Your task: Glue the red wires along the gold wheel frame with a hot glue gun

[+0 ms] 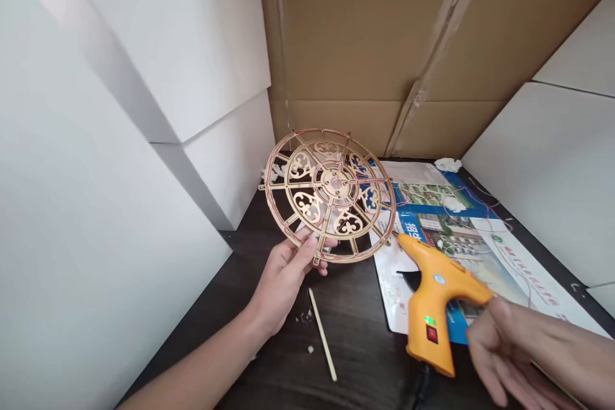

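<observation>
My left hand (288, 269) grips a round openwork wooden wheel (335, 184) by its near rim, thumb on top. The wheel is tilted above the dark table, with spokes, scroll cut-outs and reddish lines along its rings. To the right is an orange hot glue gun (432, 288), its nozzle close to the wheel's right rim, its green light lit beside a red switch. My right hand (509, 339) is closed at the gun's rear end; its lower fingers hang down, and part of the grip is hidden.
A thin pale stick (323, 334) and small crumbs lie on the dark table (365, 346). Printed sheets (500, 243) carry thin threads and white glue-like lumps (448, 164). White boxes (230, 160) stand left and right; a cardboard wall (355, 32) closes the back. The gun's black cord (423, 387) runs toward me.
</observation>
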Action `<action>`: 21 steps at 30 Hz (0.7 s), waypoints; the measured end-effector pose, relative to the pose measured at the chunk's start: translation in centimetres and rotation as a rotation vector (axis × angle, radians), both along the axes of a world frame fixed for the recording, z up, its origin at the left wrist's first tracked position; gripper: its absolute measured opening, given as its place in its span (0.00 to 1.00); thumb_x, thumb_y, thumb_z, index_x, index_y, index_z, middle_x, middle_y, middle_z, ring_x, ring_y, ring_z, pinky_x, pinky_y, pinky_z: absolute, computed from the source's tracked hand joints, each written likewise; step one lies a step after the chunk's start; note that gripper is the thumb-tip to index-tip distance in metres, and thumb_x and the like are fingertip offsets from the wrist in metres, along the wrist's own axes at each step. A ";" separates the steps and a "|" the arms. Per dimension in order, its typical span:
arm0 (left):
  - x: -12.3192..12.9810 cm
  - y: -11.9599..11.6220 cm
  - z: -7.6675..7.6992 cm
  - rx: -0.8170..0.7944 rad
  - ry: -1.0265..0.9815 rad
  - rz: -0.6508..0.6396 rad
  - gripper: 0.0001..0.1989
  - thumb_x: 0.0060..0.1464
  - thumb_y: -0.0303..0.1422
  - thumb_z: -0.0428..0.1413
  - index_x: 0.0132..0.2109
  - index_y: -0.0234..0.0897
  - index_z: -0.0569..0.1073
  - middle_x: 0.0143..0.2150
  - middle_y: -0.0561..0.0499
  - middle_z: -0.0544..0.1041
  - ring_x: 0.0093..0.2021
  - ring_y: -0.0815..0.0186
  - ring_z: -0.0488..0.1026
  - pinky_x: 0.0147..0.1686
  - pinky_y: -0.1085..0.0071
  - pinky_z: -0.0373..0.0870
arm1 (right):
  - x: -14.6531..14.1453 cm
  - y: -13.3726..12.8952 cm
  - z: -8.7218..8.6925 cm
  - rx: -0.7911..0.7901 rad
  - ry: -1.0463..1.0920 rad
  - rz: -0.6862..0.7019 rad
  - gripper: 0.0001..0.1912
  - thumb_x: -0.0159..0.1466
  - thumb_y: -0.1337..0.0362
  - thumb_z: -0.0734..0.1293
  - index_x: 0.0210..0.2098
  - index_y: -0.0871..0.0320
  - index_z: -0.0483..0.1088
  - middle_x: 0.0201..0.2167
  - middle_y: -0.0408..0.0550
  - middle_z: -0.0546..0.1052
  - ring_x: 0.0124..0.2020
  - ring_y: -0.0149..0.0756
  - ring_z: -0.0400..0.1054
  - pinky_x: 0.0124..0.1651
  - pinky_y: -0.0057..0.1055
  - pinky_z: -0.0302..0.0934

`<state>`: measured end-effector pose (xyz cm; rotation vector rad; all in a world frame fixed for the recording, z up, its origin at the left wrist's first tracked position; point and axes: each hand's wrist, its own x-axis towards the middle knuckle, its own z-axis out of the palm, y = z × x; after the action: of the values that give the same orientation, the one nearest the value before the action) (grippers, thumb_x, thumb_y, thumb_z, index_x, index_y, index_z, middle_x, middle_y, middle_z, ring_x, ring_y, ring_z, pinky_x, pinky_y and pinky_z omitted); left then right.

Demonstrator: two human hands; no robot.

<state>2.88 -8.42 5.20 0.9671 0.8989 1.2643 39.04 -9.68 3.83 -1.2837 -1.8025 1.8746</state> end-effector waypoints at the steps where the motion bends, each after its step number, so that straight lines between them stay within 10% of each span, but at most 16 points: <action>1: 0.1 0.0 -0.1 -0.008 0.013 -0.011 0.22 0.64 0.42 0.56 0.58 0.34 0.75 0.53 0.41 0.75 0.38 0.72 0.67 0.39 0.73 0.70 | -0.9 -0.2 0.4 -0.036 -0.035 0.054 0.35 0.72 0.39 0.54 0.35 0.62 0.77 0.22 0.53 0.73 0.20 0.26 0.67 0.22 0.17 0.60; 8: 0.4 -0.6 0.0 0.047 0.058 -0.103 0.13 0.66 0.38 0.54 0.50 0.38 0.77 0.48 0.49 0.73 0.38 0.74 0.72 0.45 0.72 0.73 | -6.7 -0.8 2.0 0.207 -0.184 0.120 0.21 0.71 0.45 0.60 0.45 0.54 0.72 0.39 0.51 0.74 0.35 0.32 0.71 0.30 0.24 0.69; 13: 0.4 -0.8 0.4 0.055 0.065 -0.163 0.12 0.64 0.37 0.56 0.50 0.37 0.77 0.48 0.49 0.75 0.39 0.71 0.77 0.48 0.73 0.76 | -9.6 -1.6 2.5 0.988 -0.213 0.011 0.04 0.71 0.63 0.64 0.40 0.54 0.71 0.31 0.42 0.74 0.30 0.24 0.70 0.32 0.20 0.64; 21: 1.5 -1.4 0.9 -0.012 0.068 -0.193 0.14 0.61 0.38 0.60 0.46 0.31 0.77 0.47 0.47 0.76 0.44 0.68 0.78 0.47 0.75 0.78 | -14.3 -2.0 2.8 1.600 -0.367 -0.130 0.11 0.66 0.69 0.70 0.48 0.59 0.71 0.35 0.41 0.77 0.32 0.26 0.70 0.36 0.29 0.60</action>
<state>4.34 -9.78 6.08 1.0656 0.8431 1.0669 24.75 -11.65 6.63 -0.9249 -2.2763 -0.2150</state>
